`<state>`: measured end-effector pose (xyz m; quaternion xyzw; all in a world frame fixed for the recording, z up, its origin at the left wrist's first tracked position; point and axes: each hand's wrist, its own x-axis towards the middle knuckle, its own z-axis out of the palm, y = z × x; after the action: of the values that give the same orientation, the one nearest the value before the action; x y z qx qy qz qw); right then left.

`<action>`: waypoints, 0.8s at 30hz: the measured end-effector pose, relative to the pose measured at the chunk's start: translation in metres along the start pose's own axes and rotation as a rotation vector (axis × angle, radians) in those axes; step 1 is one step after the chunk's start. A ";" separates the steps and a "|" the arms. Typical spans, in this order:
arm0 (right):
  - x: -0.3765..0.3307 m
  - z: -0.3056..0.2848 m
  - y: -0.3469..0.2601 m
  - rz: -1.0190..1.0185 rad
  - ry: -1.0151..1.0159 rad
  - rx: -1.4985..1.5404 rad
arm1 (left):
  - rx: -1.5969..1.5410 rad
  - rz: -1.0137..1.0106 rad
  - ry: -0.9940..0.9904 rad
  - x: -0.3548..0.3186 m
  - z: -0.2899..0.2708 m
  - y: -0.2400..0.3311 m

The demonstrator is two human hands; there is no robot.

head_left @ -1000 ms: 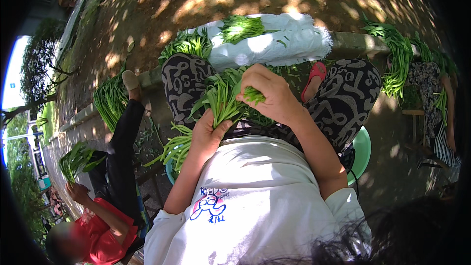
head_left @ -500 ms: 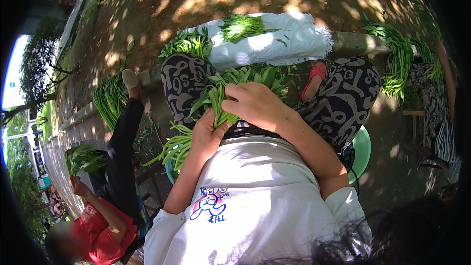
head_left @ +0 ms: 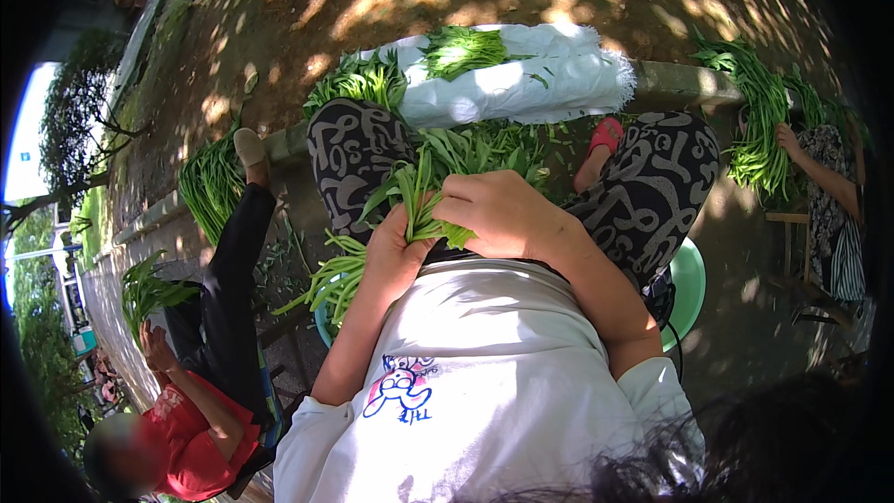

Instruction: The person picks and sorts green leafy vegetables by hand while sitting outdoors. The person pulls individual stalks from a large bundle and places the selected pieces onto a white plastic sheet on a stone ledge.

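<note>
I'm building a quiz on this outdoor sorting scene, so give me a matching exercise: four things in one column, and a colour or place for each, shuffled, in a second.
Things:
1. white cloth
2. round stool
3. bundle of green stalks
4. shoe

Colour or place:
A. red, on the ground past the person's right knee
B. spread on the ground ahead, with green stalks lying on it
C. green, under the seated person
D. gripped between the left hand and right hand, over the lap

Pairs: 1-B, 2-C, 3-D, 4-A
</note>
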<state>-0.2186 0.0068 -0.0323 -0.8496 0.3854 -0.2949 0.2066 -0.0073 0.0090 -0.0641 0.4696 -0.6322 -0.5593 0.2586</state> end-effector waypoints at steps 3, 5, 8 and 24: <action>-0.002 -0.004 -0.001 0.130 -0.036 0.126 | -0.013 -0.024 -0.015 0.001 0.002 0.004; -0.002 -0.005 0.001 0.180 -0.076 0.143 | 0.020 -0.020 -0.012 0.002 0.003 0.007; -0.002 -0.003 0.002 0.201 -0.193 0.081 | 0.068 -0.017 -0.009 0.001 0.002 0.004; 0.003 0.015 -0.004 0.284 -0.003 0.067 | 0.107 -0.050 -0.005 0.001 0.001 0.006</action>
<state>-0.2051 0.0085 -0.0396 -0.7798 0.4911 -0.2741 0.2750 -0.0102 0.0080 -0.0589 0.4971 -0.6500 -0.5322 0.2173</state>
